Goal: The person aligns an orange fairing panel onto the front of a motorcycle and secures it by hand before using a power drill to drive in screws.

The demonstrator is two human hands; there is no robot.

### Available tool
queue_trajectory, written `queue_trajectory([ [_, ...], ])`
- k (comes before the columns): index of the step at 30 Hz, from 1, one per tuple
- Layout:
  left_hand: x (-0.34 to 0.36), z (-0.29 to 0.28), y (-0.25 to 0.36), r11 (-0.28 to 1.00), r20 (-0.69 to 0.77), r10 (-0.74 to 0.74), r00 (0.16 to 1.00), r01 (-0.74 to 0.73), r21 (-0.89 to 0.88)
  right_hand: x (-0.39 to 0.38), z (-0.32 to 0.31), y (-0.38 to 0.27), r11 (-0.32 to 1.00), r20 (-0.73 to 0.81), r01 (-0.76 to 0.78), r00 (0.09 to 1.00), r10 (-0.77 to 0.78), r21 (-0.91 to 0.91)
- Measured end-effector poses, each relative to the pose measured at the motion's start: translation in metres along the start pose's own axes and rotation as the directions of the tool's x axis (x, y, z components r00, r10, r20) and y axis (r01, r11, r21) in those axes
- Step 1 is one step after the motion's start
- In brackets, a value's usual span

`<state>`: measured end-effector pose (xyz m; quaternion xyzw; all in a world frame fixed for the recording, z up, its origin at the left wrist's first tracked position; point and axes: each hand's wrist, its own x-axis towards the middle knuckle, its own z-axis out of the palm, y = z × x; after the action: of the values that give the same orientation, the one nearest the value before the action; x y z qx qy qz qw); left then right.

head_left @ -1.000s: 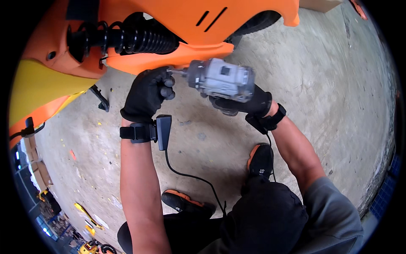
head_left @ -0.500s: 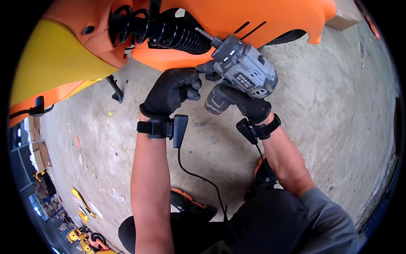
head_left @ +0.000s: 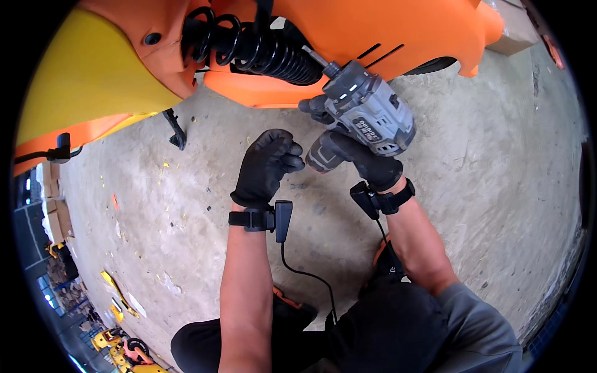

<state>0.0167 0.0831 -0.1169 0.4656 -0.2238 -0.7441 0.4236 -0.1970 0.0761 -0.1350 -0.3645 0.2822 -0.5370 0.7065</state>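
Note:
My right hand (head_left: 367,163), in a black glove, is wrapped round the handle of a grey and black cordless impact driver (head_left: 376,115). The driver's bit (head_left: 316,57) points up and left, close to the orange body panel (head_left: 367,28). Left of the driver's handle, and apart from it, is my gloved left hand (head_left: 267,165). Its fingers are curled in, and whatever they hold, if anything, is hidden. Beyond both hands, a black coil-spring shock absorber (head_left: 261,53) is set between the orange parts of a vehicle.
A yellow panel (head_left: 81,81) of the vehicle is at upper left, with a black stand (head_left: 174,129) below it. Cardboard boxes (head_left: 57,219) are stacked at the far left; another box (head_left: 515,28) stands at upper right. Yellow scraps (head_left: 118,292) litter the concrete floor (head_left: 168,236).
My left hand has moved down toward me, away from the orange panel. My right hand and the driver have shifted slightly right and down in the view, along with the vehicle.

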Motion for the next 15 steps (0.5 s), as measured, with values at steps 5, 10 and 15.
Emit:
queue_trajectory([
  [5,0.007,0.004,-0.018,0.997,-0.049,0.032,0.998,-0.035,-0.065,-0.001,-0.008,0.010,0.999,0.039,0.025,0.999,-0.027,0.047],
  [10,0.002,0.004,-0.026,0.893,-0.014,0.228,0.974,-0.203,0.402,0.005,0.002,-0.002,0.976,0.043,0.181,0.983,-0.177,-0.124],
  [15,0.001,0.028,-0.025,1.000,-0.138,0.003,0.990,-0.006,-0.027,0.005,-0.005,0.001,0.901,0.119,0.274,0.961,-0.248,-0.335],
])
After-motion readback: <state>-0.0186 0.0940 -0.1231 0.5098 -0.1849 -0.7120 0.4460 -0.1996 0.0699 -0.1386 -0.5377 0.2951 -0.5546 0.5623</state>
